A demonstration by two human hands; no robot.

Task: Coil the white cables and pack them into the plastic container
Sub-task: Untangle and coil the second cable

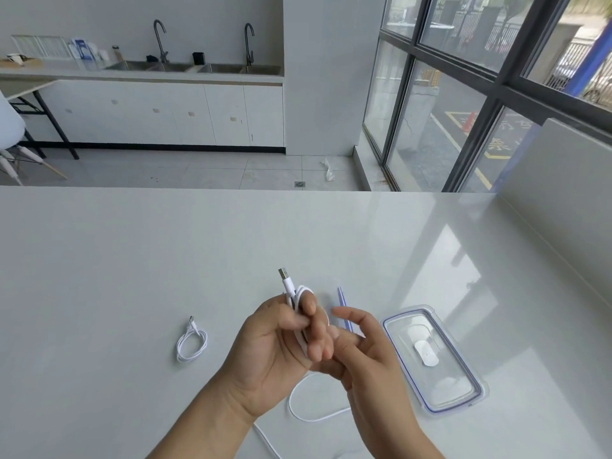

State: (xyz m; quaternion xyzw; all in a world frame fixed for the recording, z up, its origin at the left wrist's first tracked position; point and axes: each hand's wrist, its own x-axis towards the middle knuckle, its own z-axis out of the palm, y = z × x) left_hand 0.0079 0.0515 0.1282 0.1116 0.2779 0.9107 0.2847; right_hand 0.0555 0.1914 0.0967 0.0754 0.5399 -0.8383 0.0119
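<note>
Glossy worktop (132, 260) w/ light, limp white cable (299, 293) held above it: left hand (265, 342) fingers (311, 306) clamped on part-wound coil below USB plug (282, 273), right hand (371, 359) fingers apart alongside; prob. springy, so pinch across all loops.

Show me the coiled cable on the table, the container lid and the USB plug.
coiled cable (194, 332): head view, gathered strands below its plug
container lid (460, 382): head view, clear panel near its corner
USB plug (282, 273): head view, metal tip

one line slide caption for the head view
Left hand grips a half-coiled white cable, right hand beside it; a finished coil and container lid lie on the table.
</note>
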